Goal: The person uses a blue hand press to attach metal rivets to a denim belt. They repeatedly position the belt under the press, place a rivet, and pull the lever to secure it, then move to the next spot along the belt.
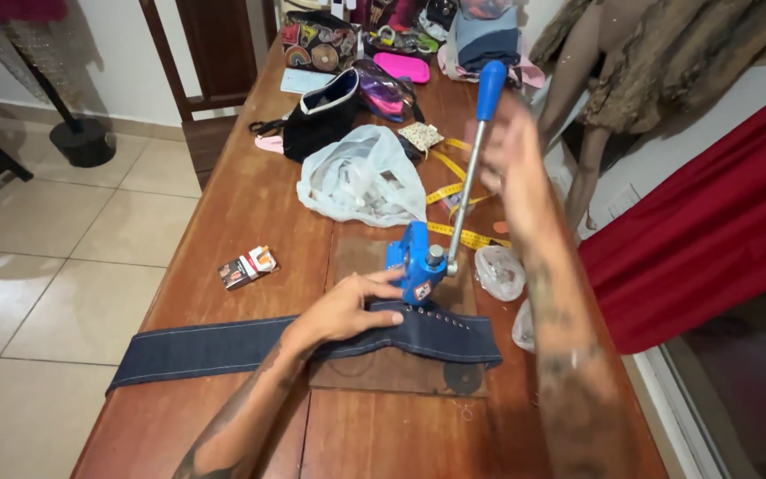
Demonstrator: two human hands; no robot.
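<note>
Left hand (340,310) flat, fingers spread, pressing a long dark denim strip with pale stitching (223,348) onto the brown wooden table (250,213), fingertips touching the base of a blue hand-lever press (418,262). Nothing clasped, only held down. Right hand (511,160) raised and blurred beside the press's silver lever with blue grip (476,142); whether clenched on it cannot be told. Strip across the table's near half, left end overhanging the left edge, right end under the press with a row of metal studs (441,315). Behind the press, a yellow tape measure (454,191) and white plastic bag (361,177). Small carton (246,267) near the left edge.
</note>
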